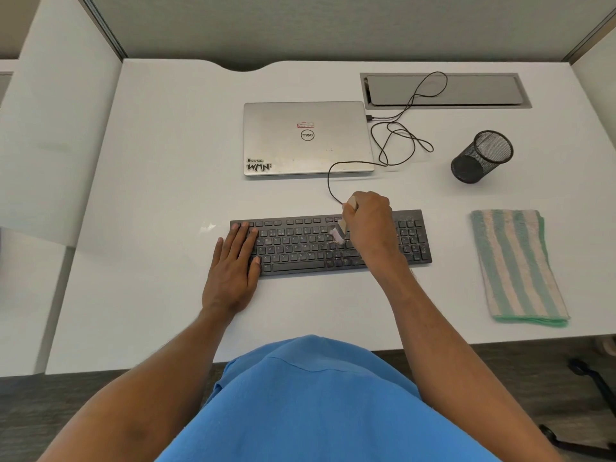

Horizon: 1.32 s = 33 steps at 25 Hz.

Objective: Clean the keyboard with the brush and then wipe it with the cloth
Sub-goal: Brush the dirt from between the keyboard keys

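While resting the flat left hand [231, 271] on the keyboard [300, 265] left end, grips the brush [340, 230] in the curled right hand [370, 221], bristles on middle keys. Right of the keyboard, well apart: folded striped cloth [520, 265].

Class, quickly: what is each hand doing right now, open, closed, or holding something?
Left hand: open, fingers flat on the keyboard.
Right hand: gripping the brush, bristles on the keyboard.

We noted keyboard [300, 251] matt black plastic | cloth [516, 265] rough terry | laptop [300, 148] smooth silvery metal | pen cup [480, 158] black wire mesh | desk [150, 195] smooth matt white
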Each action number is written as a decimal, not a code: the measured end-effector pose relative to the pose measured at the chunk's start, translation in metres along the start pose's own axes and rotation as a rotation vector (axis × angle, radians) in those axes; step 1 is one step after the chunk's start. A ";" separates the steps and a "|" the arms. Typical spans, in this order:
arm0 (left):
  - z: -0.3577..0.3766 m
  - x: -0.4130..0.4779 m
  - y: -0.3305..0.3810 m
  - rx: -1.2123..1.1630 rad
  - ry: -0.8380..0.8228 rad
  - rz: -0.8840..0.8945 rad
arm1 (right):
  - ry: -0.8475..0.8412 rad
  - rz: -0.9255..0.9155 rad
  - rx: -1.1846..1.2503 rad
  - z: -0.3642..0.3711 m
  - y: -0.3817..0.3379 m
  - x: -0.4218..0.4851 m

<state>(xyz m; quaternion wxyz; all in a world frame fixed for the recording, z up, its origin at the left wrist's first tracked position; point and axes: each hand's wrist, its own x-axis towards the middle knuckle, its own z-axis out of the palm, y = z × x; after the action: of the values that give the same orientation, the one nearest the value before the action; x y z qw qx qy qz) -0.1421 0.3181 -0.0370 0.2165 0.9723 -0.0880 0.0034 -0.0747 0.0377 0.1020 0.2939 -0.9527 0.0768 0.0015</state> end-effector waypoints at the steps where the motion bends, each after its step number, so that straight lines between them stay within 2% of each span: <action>1: 0.000 0.000 0.000 0.001 0.001 0.002 | 0.020 -0.005 0.012 -0.002 -0.002 0.000; 4: 0.000 0.000 0.000 -0.004 0.005 0.001 | 0.089 -0.024 0.034 -0.002 -0.007 -0.001; 11: 0.000 0.000 -0.001 -0.003 0.000 -0.003 | 0.022 -0.009 -0.060 0.005 0.001 0.001; 18: 0.000 0.000 0.000 -0.007 0.009 -0.001 | 0.069 -0.005 0.002 0.007 0.000 0.002; 24: 0.000 0.000 0.000 0.003 0.003 -0.003 | 0.042 -0.010 -0.066 0.004 0.002 0.002; 28: 0.000 0.000 0.000 0.007 -0.003 -0.004 | 0.098 -0.005 -0.013 0.005 0.000 0.003; 33: 0.000 0.000 0.000 0.002 -0.002 -0.004 | 0.045 -0.012 -0.047 0.006 0.003 0.003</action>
<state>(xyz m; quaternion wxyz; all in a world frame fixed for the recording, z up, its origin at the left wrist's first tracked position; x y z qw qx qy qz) -0.1419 0.3184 -0.0366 0.2154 0.9727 -0.0864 0.0022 -0.0717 0.0387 0.0952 0.2694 -0.9597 0.0778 -0.0198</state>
